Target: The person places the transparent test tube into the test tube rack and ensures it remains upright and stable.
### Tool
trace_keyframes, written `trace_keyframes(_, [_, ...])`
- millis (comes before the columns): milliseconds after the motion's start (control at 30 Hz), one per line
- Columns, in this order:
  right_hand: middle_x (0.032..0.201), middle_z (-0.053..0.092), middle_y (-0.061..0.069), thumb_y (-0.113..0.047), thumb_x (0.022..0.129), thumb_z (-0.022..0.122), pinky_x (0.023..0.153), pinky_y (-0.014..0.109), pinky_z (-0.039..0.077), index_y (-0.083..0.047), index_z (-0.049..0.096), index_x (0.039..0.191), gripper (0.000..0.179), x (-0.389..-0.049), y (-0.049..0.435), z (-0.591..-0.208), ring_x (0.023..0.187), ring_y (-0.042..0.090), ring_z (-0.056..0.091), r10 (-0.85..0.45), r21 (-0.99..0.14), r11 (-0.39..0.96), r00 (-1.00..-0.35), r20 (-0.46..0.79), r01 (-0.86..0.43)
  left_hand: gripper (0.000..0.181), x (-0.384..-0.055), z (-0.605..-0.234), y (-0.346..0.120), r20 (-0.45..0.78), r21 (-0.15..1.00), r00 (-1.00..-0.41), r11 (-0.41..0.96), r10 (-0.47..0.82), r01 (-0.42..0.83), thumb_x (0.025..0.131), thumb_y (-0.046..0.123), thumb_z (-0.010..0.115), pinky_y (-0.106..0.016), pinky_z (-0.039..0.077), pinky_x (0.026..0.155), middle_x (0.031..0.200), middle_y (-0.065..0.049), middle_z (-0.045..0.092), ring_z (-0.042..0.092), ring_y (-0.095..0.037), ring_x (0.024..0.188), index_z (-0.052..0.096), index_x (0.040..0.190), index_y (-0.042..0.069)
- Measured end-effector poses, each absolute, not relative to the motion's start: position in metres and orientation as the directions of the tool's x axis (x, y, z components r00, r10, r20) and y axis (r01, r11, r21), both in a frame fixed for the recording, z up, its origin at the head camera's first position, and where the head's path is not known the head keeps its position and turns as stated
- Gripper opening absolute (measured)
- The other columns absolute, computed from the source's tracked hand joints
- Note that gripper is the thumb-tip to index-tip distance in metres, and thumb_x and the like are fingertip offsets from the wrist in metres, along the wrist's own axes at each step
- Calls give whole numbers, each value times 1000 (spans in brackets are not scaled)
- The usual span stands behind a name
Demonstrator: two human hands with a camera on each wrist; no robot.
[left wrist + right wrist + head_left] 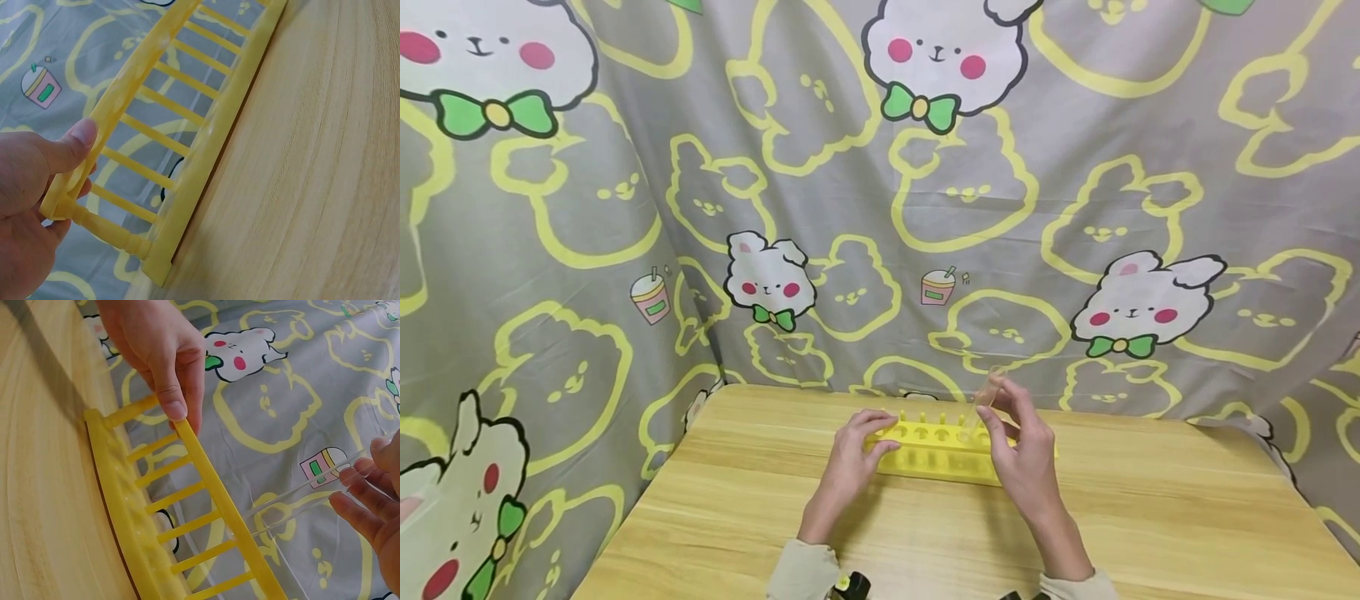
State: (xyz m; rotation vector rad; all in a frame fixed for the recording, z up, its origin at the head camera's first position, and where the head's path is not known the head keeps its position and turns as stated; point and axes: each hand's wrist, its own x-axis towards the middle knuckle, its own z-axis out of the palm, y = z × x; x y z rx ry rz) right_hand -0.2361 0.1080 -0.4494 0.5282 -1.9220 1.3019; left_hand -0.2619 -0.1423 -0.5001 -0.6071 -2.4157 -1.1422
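Observation:
A yellow test tube rack stands on the wooden table, with a row of round holes in its top and a row of pegs behind them. My left hand grips the rack's left end, thumb on the top bar and fingers behind it. A clear test tube is pinched between the thumb and fingers of my right hand. It leans over the right half of the rack. In the right wrist view, the lower end of the tube comes right at the top bar.
The wooden table reaches out on both sides of the rack. Close behind it hangs a grey curtain with rabbit and yellow outline prints, which also closes off the left side. A black wrist device sits at my left cuff.

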Motion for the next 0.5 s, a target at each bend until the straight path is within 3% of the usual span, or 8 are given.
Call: trace_keyframes(500, [99,69,10,9,93,70,79,16,58,-7,58,139,51,-239,106,-450,101,13,71,57,-608,396,-642,765,-688,36,-262,-499,-142,530,607,-822,585,208,538,85,9,81,-41,55,100,120,-8,69,66,-27,115,74,119,0])
